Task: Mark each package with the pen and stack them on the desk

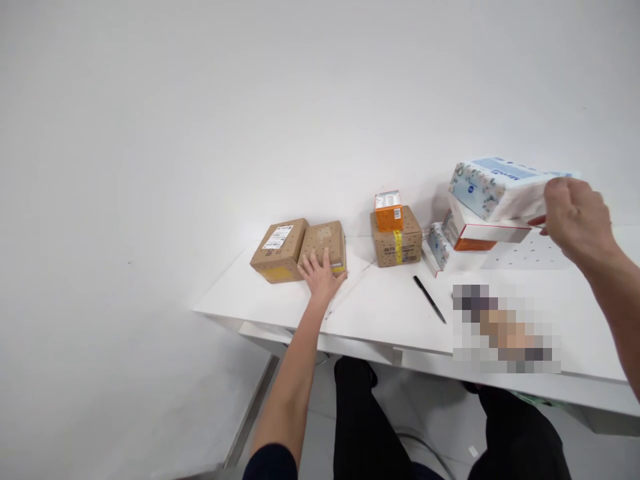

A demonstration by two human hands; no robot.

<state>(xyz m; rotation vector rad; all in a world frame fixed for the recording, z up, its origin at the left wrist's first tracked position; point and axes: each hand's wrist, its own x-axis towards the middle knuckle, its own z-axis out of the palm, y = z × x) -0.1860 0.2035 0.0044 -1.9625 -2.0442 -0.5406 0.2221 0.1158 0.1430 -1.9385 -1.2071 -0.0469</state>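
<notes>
My left hand (321, 279) lies with fingers spread on the front top edge of a small brown cardboard box (325, 239). Pressed against that box on its left is another cardboard box (279, 250) with a white label. My right hand (577, 210) is closed on the right end of a floral blue-and-white soft tissue pack (500, 187). The pack sits tilted over a white box with red edges (493, 232), and an orange box (473, 245) shows beneath. The thumb of my right hand is mostly hidden.
A small orange box (389, 212) stands on a cardboard box (400, 247) with yellow tape. Beside it leans another floral pack (439, 245). A black pen (430, 300) lies on the white desk (370, 320), left of a blurred-out patch (505, 330). A white wall (300, 100) rises behind.
</notes>
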